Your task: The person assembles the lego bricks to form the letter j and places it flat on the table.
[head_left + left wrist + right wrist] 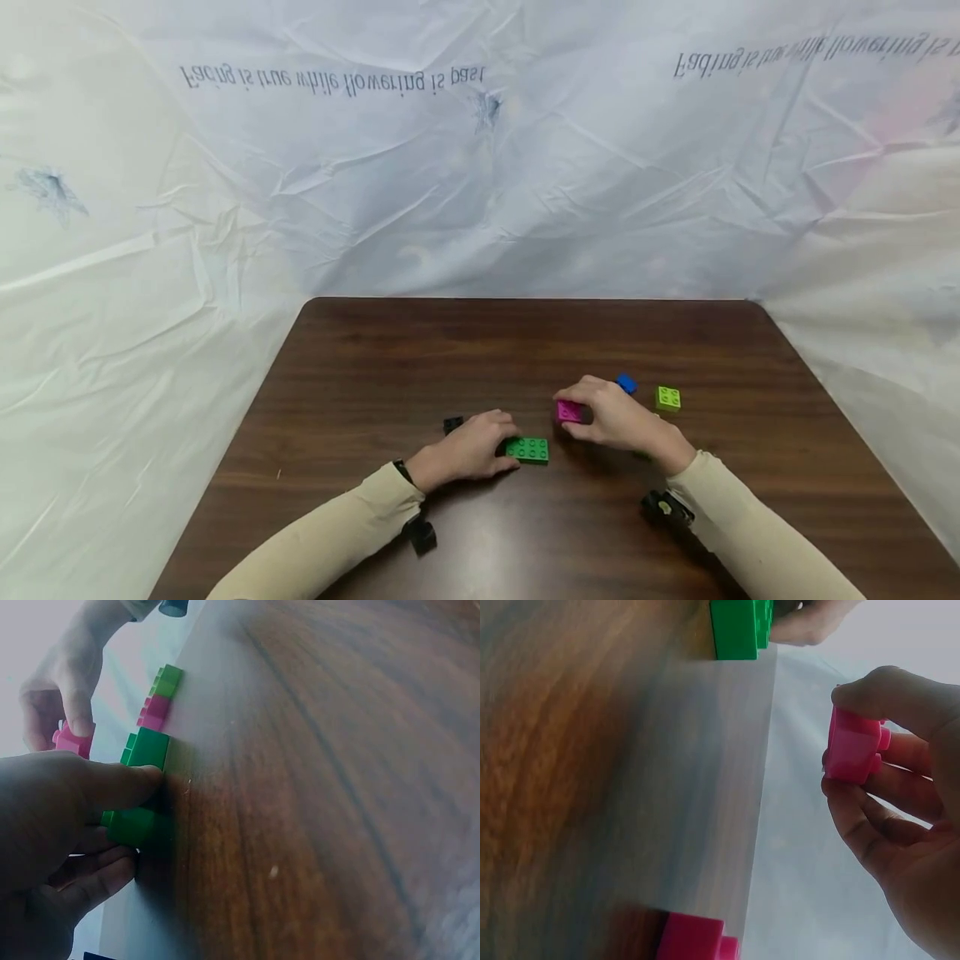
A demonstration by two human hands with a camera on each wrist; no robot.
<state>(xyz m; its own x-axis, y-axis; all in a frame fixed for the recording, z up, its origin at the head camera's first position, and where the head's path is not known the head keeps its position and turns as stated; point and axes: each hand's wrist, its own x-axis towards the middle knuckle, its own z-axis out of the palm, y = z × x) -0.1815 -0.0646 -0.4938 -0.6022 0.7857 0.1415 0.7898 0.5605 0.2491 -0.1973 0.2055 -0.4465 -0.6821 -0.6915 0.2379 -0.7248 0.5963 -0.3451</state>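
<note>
A long green brick [527, 451] with two rows of studs lies near the middle of the table. My left hand [471, 447] grips its left end, the thumb along the near side in the left wrist view. To the right of it, my right hand [617, 417] pinches a small pink brick [853, 746] between thumb and fingertips, its studs turned toward the palm. The right wrist view shows this brick held up off the table. A second pink brick [691, 936] sits on the table, hidden by my right hand and arm in the head view.
Beyond my right hand are a blue brick [626, 383] and a lime green brick [668, 398]. A black brick [453, 424] stands just behind my left hand. The brown table [480, 342] ends at a white printed sheet [450, 208] hanging around it.
</note>
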